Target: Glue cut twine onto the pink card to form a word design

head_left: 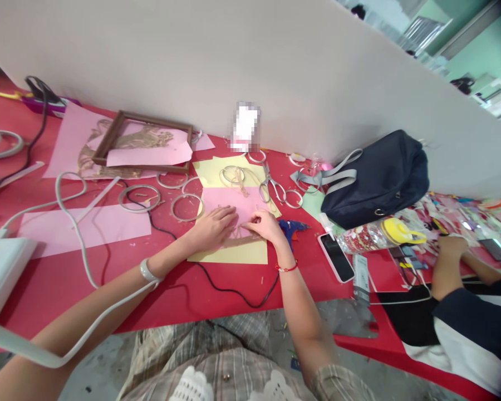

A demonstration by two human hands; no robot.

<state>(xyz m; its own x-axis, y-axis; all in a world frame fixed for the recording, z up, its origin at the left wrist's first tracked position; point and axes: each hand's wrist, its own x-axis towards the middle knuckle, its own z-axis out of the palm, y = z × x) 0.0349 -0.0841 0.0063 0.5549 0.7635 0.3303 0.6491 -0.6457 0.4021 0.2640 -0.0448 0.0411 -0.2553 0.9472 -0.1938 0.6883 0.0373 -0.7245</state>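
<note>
My left hand (212,227) lies flat on a pink paper sheet (229,203), which sits on a pale yellow paper sheet (234,172). My right hand (264,225) is curled next to it, its fingertips pinched down on the pink sheet. A tan straw-like strip (237,241) shows under and between my hands, partly hidden by them. Just beyond my right hand are a blue glue gun (292,230) and steel scissors (270,185). A thin ring with tan fibre (234,176) lies on the yellow sheet.
A red table holds a dark wooden frame (142,142), several thin rings, black and white cables, and a smartphone (336,257). A navy bag (376,181) stands against a white partition (192,61). A co-worker's hand (446,262) works among papers at the right.
</note>
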